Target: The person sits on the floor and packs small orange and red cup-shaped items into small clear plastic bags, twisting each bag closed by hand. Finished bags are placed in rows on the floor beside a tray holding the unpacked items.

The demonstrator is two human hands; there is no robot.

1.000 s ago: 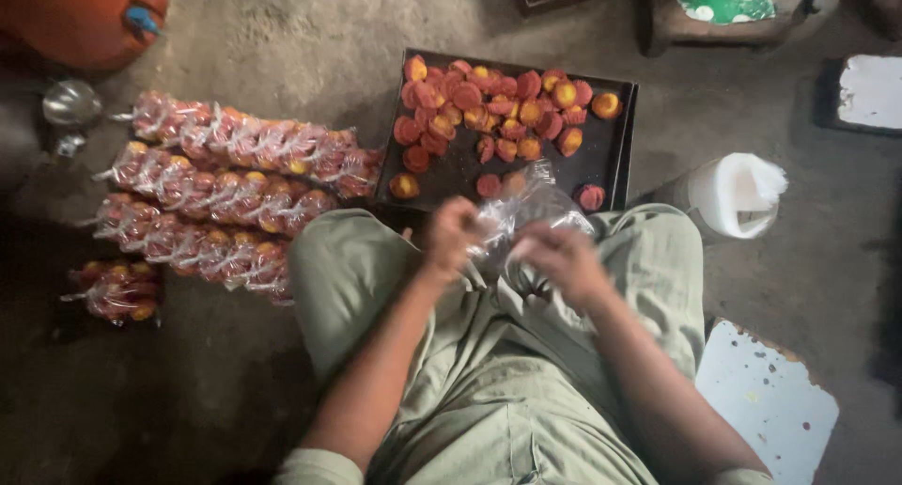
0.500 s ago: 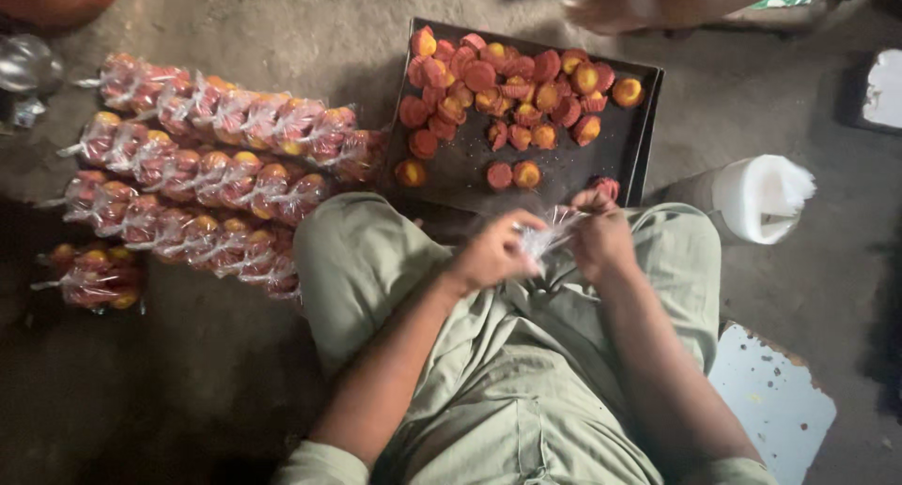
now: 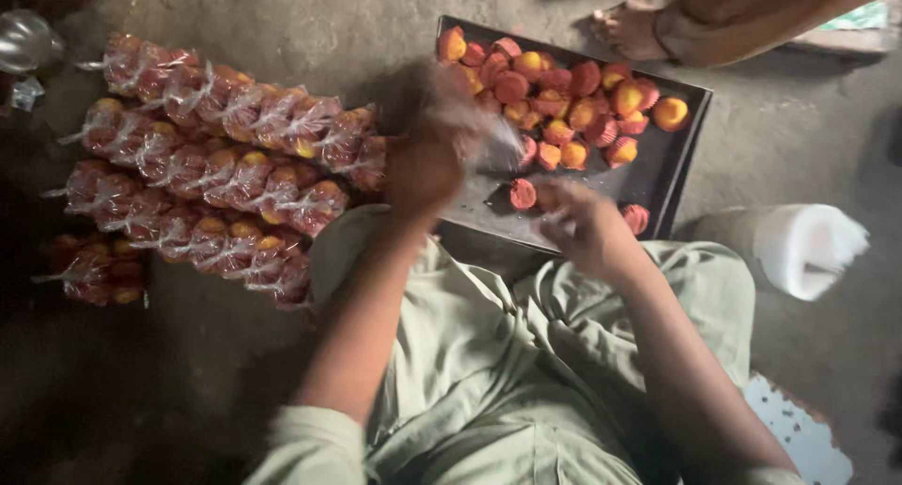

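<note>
My left hand (image 3: 427, 161) is raised at the near left corner of a dark tray (image 3: 681, 156), gripping a clear plastic bag (image 3: 484, 128) that is blurred by motion. My right hand (image 3: 587, 226) hovers over the tray's near edge with fingers curled, just beside a single red-cased cupcake (image 3: 522, 194); whether it holds anything I cannot tell. The far half of the tray carries several orange and red cupcakes (image 3: 564, 95). I sit on the floor in pale green trousers (image 3: 489, 353).
Rows of bagged cupcakes (image 3: 216, 156) lie on the concrete floor to the left. A white roll of plastic bags (image 3: 799, 245) stands at the right. Another person's bare foot (image 3: 634, 29) rests beyond the tray. A white patterned board (image 3: 799, 438) lies at lower right.
Both hands have left my lap and moved forward to the tray; the left hand swung the plastic bag up and left, and the right hand let go of it and spread toward the cupcakes.
</note>
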